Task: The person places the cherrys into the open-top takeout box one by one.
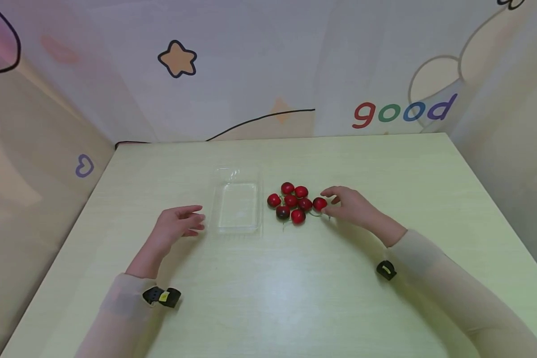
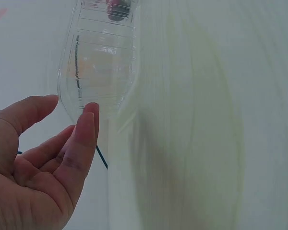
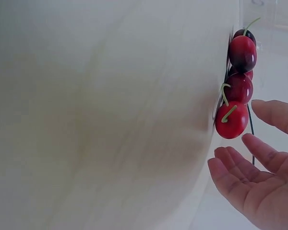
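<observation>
Several dark red cherries (image 1: 291,201) with green stems lie in a loose cluster near the middle of the table. My right hand (image 1: 351,205) is at the cluster's right side, thumb and fingers spread around the outermost cherry (image 1: 319,204). The right wrist view has a gap between that cherry (image 3: 232,120) and the fingertips (image 3: 246,138). Left of the cherries stands a clear plastic box (image 1: 238,206), its floor bare. My left hand (image 1: 179,226) hovers beside the box's left edge, fingers loosely bent with nothing between them. Its fingertips (image 2: 90,115) overlap the box's near end in the left wrist view.
The pale wooden table (image 1: 268,288) runs back to a printed cloth (image 1: 259,64) with a star and the word "good". Cloth also hangs along both sides. Black straps (image 1: 162,297) are worn on both wrists.
</observation>
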A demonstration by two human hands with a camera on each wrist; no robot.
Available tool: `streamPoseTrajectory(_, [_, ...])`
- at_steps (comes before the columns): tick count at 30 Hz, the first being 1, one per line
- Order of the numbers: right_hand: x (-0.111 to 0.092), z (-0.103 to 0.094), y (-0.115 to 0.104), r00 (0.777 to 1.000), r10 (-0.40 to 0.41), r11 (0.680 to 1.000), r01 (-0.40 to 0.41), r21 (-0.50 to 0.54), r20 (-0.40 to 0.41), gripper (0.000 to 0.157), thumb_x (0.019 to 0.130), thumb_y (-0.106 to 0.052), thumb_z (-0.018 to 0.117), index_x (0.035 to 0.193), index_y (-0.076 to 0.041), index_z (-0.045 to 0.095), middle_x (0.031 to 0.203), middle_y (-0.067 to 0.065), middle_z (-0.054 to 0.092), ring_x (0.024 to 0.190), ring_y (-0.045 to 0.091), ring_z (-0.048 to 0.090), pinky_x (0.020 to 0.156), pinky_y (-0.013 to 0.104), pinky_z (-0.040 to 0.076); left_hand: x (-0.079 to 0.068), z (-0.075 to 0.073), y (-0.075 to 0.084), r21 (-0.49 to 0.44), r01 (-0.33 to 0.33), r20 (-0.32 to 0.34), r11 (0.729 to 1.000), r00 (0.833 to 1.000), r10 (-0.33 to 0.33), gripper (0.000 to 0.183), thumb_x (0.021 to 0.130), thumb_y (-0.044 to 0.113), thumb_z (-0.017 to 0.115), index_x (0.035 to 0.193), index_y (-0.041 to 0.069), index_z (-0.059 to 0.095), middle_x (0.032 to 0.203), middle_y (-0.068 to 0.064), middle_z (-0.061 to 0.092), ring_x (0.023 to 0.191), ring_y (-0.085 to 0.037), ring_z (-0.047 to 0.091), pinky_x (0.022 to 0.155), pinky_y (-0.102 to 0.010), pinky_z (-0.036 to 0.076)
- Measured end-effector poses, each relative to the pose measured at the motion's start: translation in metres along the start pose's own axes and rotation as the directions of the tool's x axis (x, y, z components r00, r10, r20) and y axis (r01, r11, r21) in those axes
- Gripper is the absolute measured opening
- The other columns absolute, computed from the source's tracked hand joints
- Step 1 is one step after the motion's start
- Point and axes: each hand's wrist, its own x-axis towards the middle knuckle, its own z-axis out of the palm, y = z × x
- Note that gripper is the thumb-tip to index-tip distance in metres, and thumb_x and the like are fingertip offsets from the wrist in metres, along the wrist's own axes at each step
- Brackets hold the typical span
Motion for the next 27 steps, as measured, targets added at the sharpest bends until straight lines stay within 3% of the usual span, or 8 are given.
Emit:
streamPoseTrajectory(11, [0.013,0.004,-0.002,0.998,0.048,0.999,-0.047,-0.007,0.049,0.048,0.098,-0.018,0.064,0.141,0.003,0.055,0.137,0.024,0.061,0.120,0.038,0.061,0.093,0.042,0.060,0.005,0.001,-0.004,-0.066,0.027,0.003,0.997,1.000,-0.026,0.052,0.101,0.017,0.063,0.146,-0.005,0.051,0.122,-0.023,0.073,0.075,0.001,0.070,0.073,-0.017,0.061])
streamPoseTrajectory(27, [0.016,0.007,-0.007,0.996,0.064,0.998,-0.063,-0.028,0.063,0.044,0.099,-0.013,0.063,0.138,0.004,0.057,0.128,0.024,0.065,0.106,0.032,0.063,0.085,0.033,0.060,0.008,0.000,-0.009,-0.131,0.061,0.016,0.989,0.998,-0.060,0.046,0.103,0.014,0.060,0.144,-0.006,0.053,0.111,-0.011,0.076,0.075,0.000,0.070,0.075,-0.017,0.062])
